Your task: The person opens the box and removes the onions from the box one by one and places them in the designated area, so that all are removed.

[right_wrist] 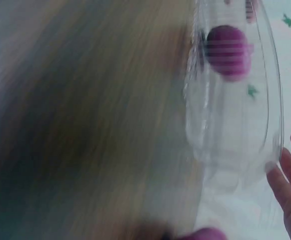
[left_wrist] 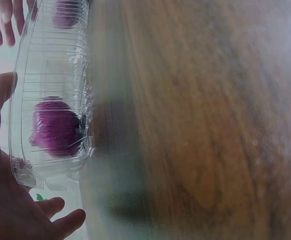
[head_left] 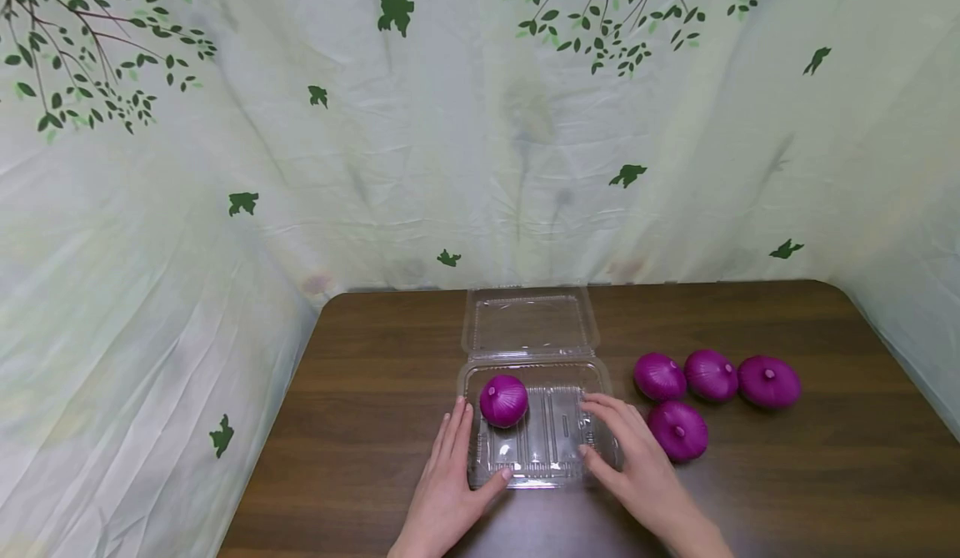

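A clear plastic clamshell container stands on the table with its lid folded back. Inside, toward the left, sits one purple onion, seen through the container wall in the left wrist view too. My left hand lies along the container's left side, fingers extended and thumb at the front rim. Over the right rim, my right hand has its fingers loosely spread, with nothing held between them. In the right wrist view, blurred, its fingers are close to the container's edge; contact is hard to tell.
Several more purple onions lie close together on the brown wooden table, right of the container and just beyond my right hand. A pale cloth with a leaf print hangs behind the table and along its sides.
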The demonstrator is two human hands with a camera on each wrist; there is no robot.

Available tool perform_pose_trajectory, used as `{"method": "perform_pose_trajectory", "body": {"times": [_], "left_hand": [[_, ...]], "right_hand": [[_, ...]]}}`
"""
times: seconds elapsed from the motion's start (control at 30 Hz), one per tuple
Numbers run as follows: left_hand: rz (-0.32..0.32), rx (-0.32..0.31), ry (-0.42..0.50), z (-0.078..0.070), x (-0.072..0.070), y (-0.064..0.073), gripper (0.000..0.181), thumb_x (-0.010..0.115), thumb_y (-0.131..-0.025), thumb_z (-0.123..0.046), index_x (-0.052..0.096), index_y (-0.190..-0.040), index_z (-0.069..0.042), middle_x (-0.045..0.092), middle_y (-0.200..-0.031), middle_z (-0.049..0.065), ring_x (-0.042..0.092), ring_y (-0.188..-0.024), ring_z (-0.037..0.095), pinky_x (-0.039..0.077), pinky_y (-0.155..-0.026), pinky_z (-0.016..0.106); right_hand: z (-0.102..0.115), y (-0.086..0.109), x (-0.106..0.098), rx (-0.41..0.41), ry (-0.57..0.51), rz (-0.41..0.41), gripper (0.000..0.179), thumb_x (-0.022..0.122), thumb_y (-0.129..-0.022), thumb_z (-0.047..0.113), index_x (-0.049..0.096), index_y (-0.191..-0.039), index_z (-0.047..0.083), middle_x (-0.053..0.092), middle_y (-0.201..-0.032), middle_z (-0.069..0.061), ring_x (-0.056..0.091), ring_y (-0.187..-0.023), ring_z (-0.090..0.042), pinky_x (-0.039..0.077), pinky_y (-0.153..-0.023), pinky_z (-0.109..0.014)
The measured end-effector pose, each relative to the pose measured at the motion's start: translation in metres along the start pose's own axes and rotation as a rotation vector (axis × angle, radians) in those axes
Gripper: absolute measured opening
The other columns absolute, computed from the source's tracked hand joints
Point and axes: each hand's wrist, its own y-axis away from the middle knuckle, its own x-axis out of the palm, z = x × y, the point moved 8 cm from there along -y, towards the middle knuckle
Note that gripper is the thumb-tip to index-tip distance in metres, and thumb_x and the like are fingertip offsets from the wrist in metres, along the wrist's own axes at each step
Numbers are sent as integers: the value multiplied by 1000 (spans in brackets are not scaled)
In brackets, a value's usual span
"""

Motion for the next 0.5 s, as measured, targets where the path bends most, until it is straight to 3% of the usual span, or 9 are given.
{"method": "perform_pose_trajectory", "body": {"times": [0.13, 0.33, 0.5], "left_hand": [[0, 2, -3, -1, 0, -1, 99, 67, -84, -60, 22, -158, -12, 8, -165, -3, 17, -147, 33, 27, -112, 56], [4, 3, -7, -1, 1, -1, 99, 66, -84, -61, 22, -157, -11, 8, -165, -3, 17, -147, 34, 27, -111, 56], [6, 1, -10, -1, 1, -2, 99, 65, -84, -62, 22, -158, -11, 7, -165, -2, 18, -147, 34, 28, -111, 56]], "right_hand": [[7, -9, 14, -16, -16, 19, 58, 78, -83, 9, 55, -136, 18, 51, -140, 1, 46, -128, -19, 32, -108, -20], [9, -22, 35, 26, -32, 49, 58, 78, -83, 13, 56, -135, 23, 52, -140, -1, 45, -129, -18, 43, -102, -49], [8, -33, 53, 83, -66, 91, 53, 77, -85, 16, 58, -135, 19, 48, -144, 4, 43, -132, -20, 40, -104, -53]]}}
